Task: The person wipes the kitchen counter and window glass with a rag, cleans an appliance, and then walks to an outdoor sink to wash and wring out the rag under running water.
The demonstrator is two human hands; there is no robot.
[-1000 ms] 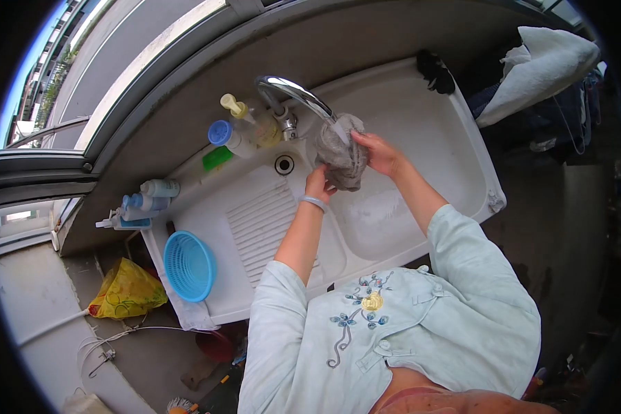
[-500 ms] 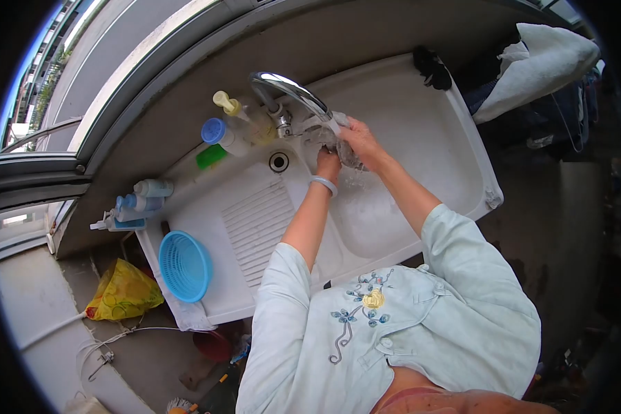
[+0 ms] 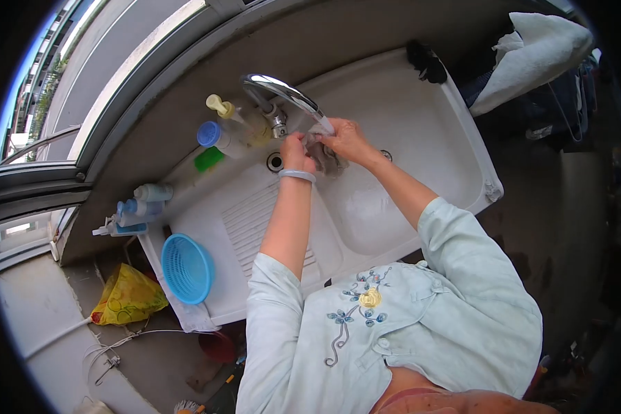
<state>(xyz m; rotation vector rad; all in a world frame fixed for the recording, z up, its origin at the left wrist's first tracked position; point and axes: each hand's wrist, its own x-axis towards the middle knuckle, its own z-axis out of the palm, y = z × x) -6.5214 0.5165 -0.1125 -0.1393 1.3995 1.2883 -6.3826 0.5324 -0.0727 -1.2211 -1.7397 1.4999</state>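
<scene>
Below the spout of the chrome faucet [image 3: 286,91], a wet grey cloth [image 3: 332,164] hangs bunched between my two hands. My left hand [image 3: 296,153] is closed on its left side, near the round drain fitting. Fingers of my right hand [image 3: 350,141] pinch the cloth's upper right part, right beside the spout tip. The cloth is over the white sink [image 3: 372,207], near the divide between basin and ribbed board. Part of the cloth is hidden behind my fingers.
A blue basket [image 3: 187,268] stands on the sink's left end. Pump bottle [image 3: 236,116], blue-capped bottle [image 3: 221,139] and green item [image 3: 209,159] are left of the faucet. Several bottles sit further left. Black cloth [image 3: 426,62] and white towel [image 3: 531,62] lie to the right.
My left hand has moved left and up from beneath the cloth to its side. The cloth, spread wide before, is now gathered smaller, and more of the basin shows, including its drain.
</scene>
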